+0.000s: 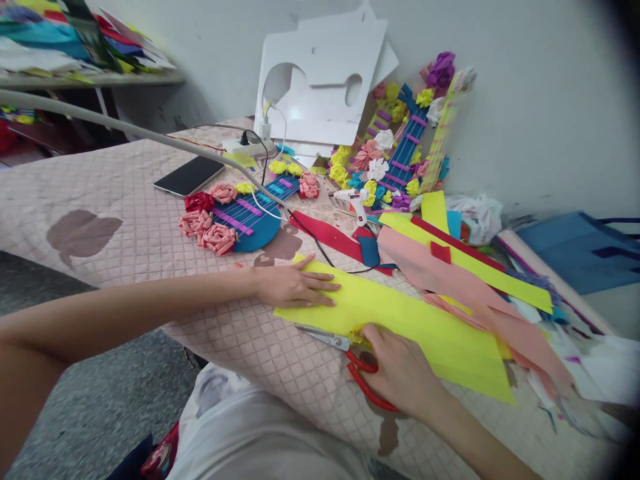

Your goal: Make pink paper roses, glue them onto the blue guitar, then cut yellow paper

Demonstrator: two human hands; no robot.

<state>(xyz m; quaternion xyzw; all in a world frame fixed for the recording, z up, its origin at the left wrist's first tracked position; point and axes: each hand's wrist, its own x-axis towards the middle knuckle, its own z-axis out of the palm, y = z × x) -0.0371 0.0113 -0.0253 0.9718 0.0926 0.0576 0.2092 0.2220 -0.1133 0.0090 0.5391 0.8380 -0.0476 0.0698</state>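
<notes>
A long yellow strip [415, 323] lies flat across the quilted tablecloth. My left hand [295, 285] rests on its left end with the fingers spread and nothing held. At the strip's near edge, my right hand [395, 367] has its fingers round the red handles of the scissors [325, 337], whose blades point left along the cloth. A small crumpled yellow piece [359, 337] sits by my right fingertips, partly hidden. Beyond my left hand lies a blue guitar shape [255, 230] with pink and red fabric roses [217, 238] at its left side.
Pink strips [445, 273], a red strip [325, 233] and another yellow strip [520, 287] lie behind. A white glue gun [354, 199], a phone [190, 176], a power strip [245, 145] and decorated guitars [407, 147] stand or lie farther back. A cable crosses the cloth.
</notes>
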